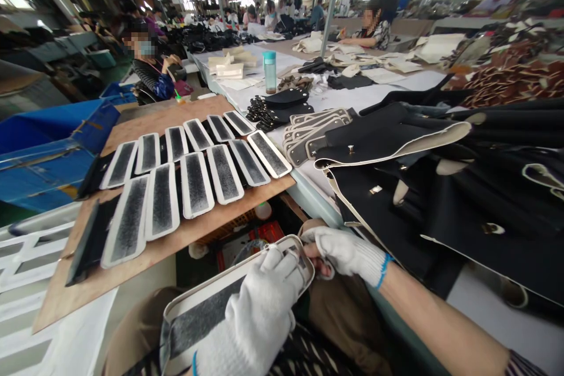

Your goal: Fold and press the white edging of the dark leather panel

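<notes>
Across my lap lies a long bag piece (pixel 198 314) with rounded corners, a pale raised rim and a dark speckled middle. My left hand (pixel 262 305), in a white knit glove, is laid over the piece, gripping it with the fingers toward its far end. At that far corner my right hand (pixel 335 252) pinches the rim; its glove has a blue cuff and leaves some fingertips bare. Whether a small item sits in that pinch is hidden. Similar white-edged dark panels (pixel 197 185) lie in two rows on the brown board (pixel 211 226) ahead.
Black bag bodies (pixel 392 200) with pale edges are heaped at right. Grey trimmed flaps (pixel 304 140) and black pieces (pixel 282 103) lie beside a teal bottle (pixel 269 72). A blue bin (pixel 48 155) stands left. A masked person (pixel 152 67) sits beyond the board.
</notes>
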### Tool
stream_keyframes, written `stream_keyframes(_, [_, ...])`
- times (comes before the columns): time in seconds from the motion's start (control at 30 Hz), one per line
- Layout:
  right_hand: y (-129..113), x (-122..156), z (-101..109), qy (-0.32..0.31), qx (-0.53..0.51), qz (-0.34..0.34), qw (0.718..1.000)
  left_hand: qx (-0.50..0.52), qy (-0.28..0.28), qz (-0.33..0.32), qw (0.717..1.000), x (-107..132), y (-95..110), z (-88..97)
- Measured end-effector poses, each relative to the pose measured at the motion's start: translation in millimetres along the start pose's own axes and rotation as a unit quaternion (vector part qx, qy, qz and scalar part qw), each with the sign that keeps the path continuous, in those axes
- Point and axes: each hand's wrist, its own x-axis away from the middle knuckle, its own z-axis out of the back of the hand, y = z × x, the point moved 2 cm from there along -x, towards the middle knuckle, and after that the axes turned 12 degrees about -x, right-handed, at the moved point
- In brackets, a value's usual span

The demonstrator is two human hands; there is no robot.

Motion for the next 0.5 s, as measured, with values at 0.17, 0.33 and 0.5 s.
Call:
stream_keyframes(0.17, [-23.9,-8.5,2.0,-0.037,0.127,-0.082,0.988,0.007,0.009,0.000,1.000,-1.0,-1.5,-14.4])
stream_keyframes(0.33, [-41.0,-12.0,-4.2,-0.022,0.211,-0.169,0.962,-0.018,0.024,0.021,0.999,2.7,-1.8,-25.2])
stream_keyframes(0.5, [-50.1,-9.5,-12.8,0.006,0.269,-0.208,0.940,-0.005,0.038,0.011,0.999,6.3,-4.1,-20.2])
